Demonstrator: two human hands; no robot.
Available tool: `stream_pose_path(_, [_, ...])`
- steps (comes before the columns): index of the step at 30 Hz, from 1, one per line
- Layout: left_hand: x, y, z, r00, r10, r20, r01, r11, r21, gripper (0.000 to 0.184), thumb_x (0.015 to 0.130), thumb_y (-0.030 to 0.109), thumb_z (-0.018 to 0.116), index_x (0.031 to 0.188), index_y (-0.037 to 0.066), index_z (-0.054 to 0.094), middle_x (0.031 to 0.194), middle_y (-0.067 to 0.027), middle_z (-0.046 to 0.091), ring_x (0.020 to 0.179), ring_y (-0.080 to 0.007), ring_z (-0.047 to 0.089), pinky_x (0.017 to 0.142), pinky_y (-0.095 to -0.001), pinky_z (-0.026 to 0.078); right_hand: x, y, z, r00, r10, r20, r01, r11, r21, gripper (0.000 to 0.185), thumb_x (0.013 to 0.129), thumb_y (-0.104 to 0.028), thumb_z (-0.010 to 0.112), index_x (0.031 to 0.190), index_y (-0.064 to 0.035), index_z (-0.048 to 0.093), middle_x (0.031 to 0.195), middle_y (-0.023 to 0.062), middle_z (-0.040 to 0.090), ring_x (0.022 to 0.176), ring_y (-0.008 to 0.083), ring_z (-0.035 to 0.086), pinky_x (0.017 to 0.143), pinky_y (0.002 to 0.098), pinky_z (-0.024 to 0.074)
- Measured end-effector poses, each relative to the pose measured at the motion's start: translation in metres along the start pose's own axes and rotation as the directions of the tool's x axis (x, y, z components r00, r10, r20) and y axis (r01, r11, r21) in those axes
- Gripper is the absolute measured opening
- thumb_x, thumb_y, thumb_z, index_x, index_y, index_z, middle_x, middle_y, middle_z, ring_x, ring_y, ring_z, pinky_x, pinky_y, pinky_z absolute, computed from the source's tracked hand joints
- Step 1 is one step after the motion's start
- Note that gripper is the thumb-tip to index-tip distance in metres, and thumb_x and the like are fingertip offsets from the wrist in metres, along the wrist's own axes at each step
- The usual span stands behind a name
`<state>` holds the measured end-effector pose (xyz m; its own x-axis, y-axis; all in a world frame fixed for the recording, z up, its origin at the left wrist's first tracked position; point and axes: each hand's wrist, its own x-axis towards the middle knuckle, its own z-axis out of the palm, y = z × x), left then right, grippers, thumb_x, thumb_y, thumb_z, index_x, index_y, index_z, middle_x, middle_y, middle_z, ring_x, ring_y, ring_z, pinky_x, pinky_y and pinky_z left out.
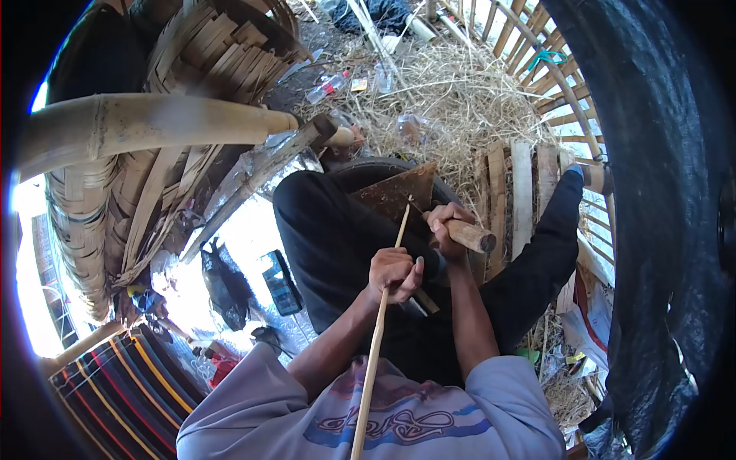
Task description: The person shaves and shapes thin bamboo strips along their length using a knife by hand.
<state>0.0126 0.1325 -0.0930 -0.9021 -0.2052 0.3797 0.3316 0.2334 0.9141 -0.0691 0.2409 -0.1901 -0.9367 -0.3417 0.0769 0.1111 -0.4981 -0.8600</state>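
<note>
My left hand (394,273) is closed around a long thin bamboo stick (373,349). The stick runs from my chest up to a narrow tip above my lap. My right hand (448,228) grips the thick round wooden handle (474,235) of a knife. Only a little of its dark blade shows, close to the stick's tip; whether they touch I cannot tell. Behind the tip, a brown flat piece (402,186) with pale specks lies over my leg. Below my left hand, part of another tool-like thing (424,301) shows, its kind unclear.
A thick bamboo pole (153,123) crosses at the left, near woven bamboo baskets (84,230). A phone (281,282) lies left of my leg, by a black plastic bag (224,287). Straw (468,92) and plastic bottles (328,88) cover the ground ahead. Dark sheeting (644,192) hangs at the right.
</note>
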Motion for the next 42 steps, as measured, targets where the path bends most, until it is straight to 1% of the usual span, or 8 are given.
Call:
stream_pose_path(5, [0.003, -0.006, 0.000, 1.000, -0.005, -0.010, 0.006, 1.000, 0.005, 0.041, 0.079, -0.005, 0.056, 0.050, 0.009, 0.031, 0.043, -0.0025, 0.033, 0.033, -0.0197, 0.032, 0.039, -0.0328, 0.023, 0.009, -0.009, 0.000, 0.997, 0.031, -0.068, -0.021, 0.989, 0.144, 0.021, 0.074, -0.004, 0.058, 0.065, -0.0059, 0.039, 0.059, 0.0034, 0.050, 0.053, 0.0091, 0.046, 0.050, 0.0238, 0.0367])
stream_pose_path(6, [0.000, -0.006, -0.001, 1.000, -0.003, 0.001, 0.003, 1.000, 0.022, 0.041, 0.079, -0.005, 0.056, 0.049, 0.009, 0.032, 0.043, -0.0025, 0.034, 0.033, -0.0200, 0.032, 0.039, -0.0328, 0.023, 0.004, -0.002, 0.000, 0.999, 0.015, -0.028, -0.016, 0.999, -0.031, 0.022, 0.074, -0.004, 0.058, 0.065, -0.0061, 0.039, 0.060, 0.0031, 0.050, 0.053, 0.0090, 0.046, 0.051, 0.0240, 0.0368])
stream_pose_path(23, [0.004, -0.006, 0.003, 1.000, 0.019, -0.017, -0.019, 1.000, 0.017, 0.043, 0.078, -0.008, 0.057, 0.050, 0.009, 0.028, 0.043, -0.0026, 0.031, 0.032, -0.0198, 0.032, 0.039, -0.0324, 0.022, 0.013, 0.002, -0.003, 0.999, -0.044, 0.002, 0.044, 0.990, -0.135, 0.017, 0.070, -0.003, 0.059, 0.063, -0.0058, 0.043, 0.055, 0.0045, 0.052, 0.049, 0.0112, 0.052, 0.048, 0.0247, 0.0403])
stream_pose_path(25, [0.009, -0.007, 0.003, 0.998, 0.047, -0.028, -0.048, 0.999, -0.022, 0.043, 0.078, -0.007, 0.057, 0.050, 0.009, 0.029, 0.043, -0.0024, 0.032, 0.032, -0.0198, 0.032, 0.039, -0.0325, 0.022, 0.013, -0.011, -0.005, 0.999, -0.016, 0.039, 0.030, 0.909, -0.416, 0.018, 0.070, -0.004, 0.059, 0.062, -0.0060, 0.043, 0.055, 0.0046, 0.052, 0.049, 0.0111, 0.052, 0.047, 0.0241, 0.0404])
stream_pose_path(33, [0.010, -0.007, 0.001, 1.000, 0.020, -0.016, -0.020, 1.000, 0.016, 0.042, 0.079, -0.007, 0.056, 0.050, 0.009, 0.030, 0.043, -0.0027, 0.032, 0.033, -0.0203, 0.033, 0.039, -0.0331, 0.023, 0.009, -0.004, 0.011, 0.999, -0.034, -0.018, 0.032, 0.995, -0.099, 0.019, 0.071, 0.000, 0.060, 0.064, -0.0048, 0.043, 0.056, 0.0034, 0.052, 0.050, 0.0091, 0.048, 0.049, 0.0242, 0.0400])
stream_pose_path(37, [0.008, -0.006, 0.001, 1.000, 0.022, -0.005, -0.022, 0.999, 0.023, 0.042, 0.079, -0.007, 0.056, 0.050, 0.009, 0.029, 0.043, -0.0025, 0.032, 0.032, -0.0198, 0.032, 0.039, -0.0325, 0.023, 0.015, -0.004, 0.002, 0.999, -0.027, 0.034, 0.039, 0.906, -0.422, 0.018, 0.071, 0.002, 0.059, 0.064, -0.0051, 0.044, 0.053, 0.0021, 0.050, 0.049, 0.0085, 0.048, 0.049, 0.0246, 0.0412])
stream_pose_path(39, [0.007, -0.005, 0.000, 1.000, 0.014, -0.009, -0.014, 0.999, 0.031, 0.043, 0.079, -0.006, 0.056, 0.050, 0.009, 0.029, 0.043, -0.0025, 0.033, 0.032, -0.0198, 0.032, 0.039, -0.0326, 0.023, 0.015, 0.004, -0.001, 1.000, -0.021, 0.024, 0.028, 0.923, -0.385, 0.017, 0.072, 0.001, 0.060, 0.066, -0.0051, 0.045, 0.054, 0.0025, 0.050, 0.049, 0.0088, 0.049, 0.048, 0.0252, 0.0405])
stream_pose_path(42, [0.008, -0.004, 0.004, 1.000, 0.025, -0.011, -0.025, 1.000, -0.007, 0.043, 0.079, -0.006, 0.056, 0.050, 0.010, 0.028, 0.043, -0.0025, 0.033, 0.033, -0.0197, 0.032, 0.039, -0.0328, 0.023, 0.008, 0.012, -0.011, 0.984, 0.068, -0.165, -0.082, 0.993, -0.079, 0.019, 0.074, 0.000, 0.061, 0.066, -0.0053, 0.045, 0.062, 0.0013, 0.051, 0.057, 0.0072, 0.049, 0.055, 0.0240, 0.0415])
